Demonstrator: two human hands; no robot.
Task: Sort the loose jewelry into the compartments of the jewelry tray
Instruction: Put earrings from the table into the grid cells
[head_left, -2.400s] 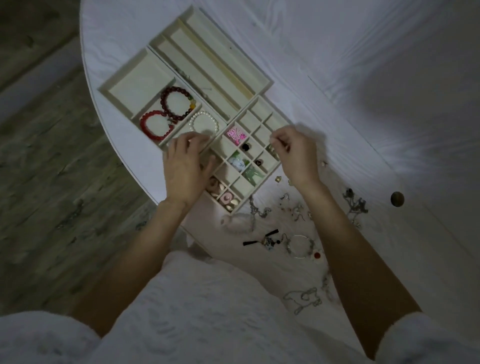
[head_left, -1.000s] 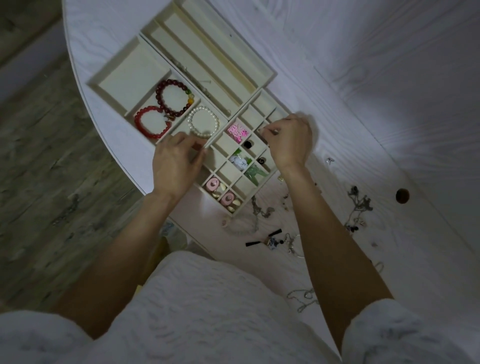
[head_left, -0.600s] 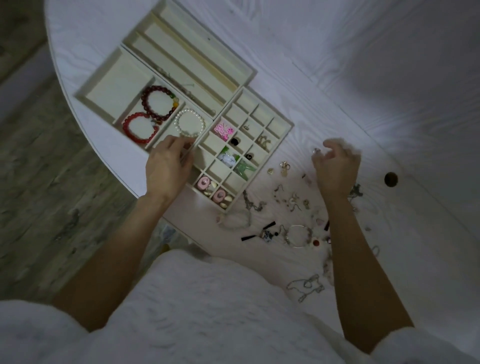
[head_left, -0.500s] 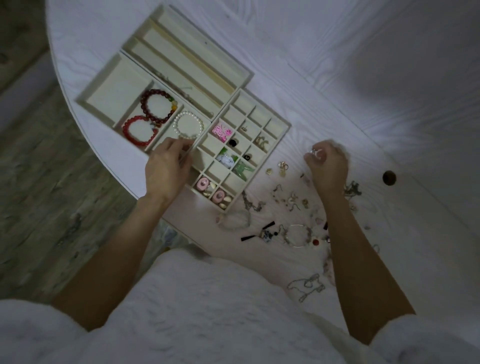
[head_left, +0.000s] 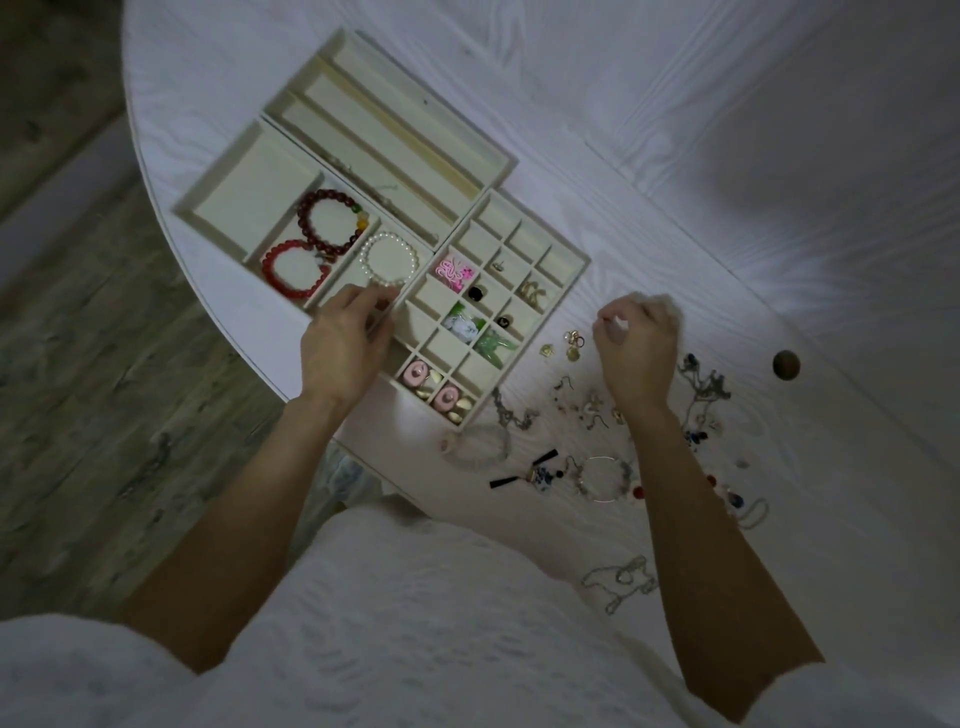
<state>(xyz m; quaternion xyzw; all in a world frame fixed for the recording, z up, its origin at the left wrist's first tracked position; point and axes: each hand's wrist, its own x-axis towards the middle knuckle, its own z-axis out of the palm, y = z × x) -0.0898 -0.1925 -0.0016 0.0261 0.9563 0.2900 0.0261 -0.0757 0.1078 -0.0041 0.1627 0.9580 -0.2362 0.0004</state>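
The cream jewelry tray (head_left: 570, 253) lies on the white table, its grid of small compartments holding a pink piece (head_left: 454, 271), gold hoops (head_left: 535, 294) and green and white items. Beside it, a pearl bracelet (head_left: 389, 260) and two red bead bracelets (head_left: 328, 222) sit in larger compartments. My left hand (head_left: 345, 345) rests on the tray's near wall by the pearl bracelet. My right hand (head_left: 636, 348) hovers right of the tray, its fingers curled and pinching a small pale piece. Loose jewelry (head_left: 587, 408) is scattered under and around that hand.
Long empty slots (head_left: 415, 135) fill the tray's far section. A bangle (head_left: 602, 478), a black-tasselled piece (head_left: 524, 473) and a thin chain (head_left: 623, 577) lie near my body. A dark round hole (head_left: 785, 365) marks the table at right. The table's curved edge (head_left: 156, 171) drops to wooden floor.
My right hand left the tray's small compartments, moved right over the loose pile and closed its fingers on a small piece. My left hand stayed on the tray.
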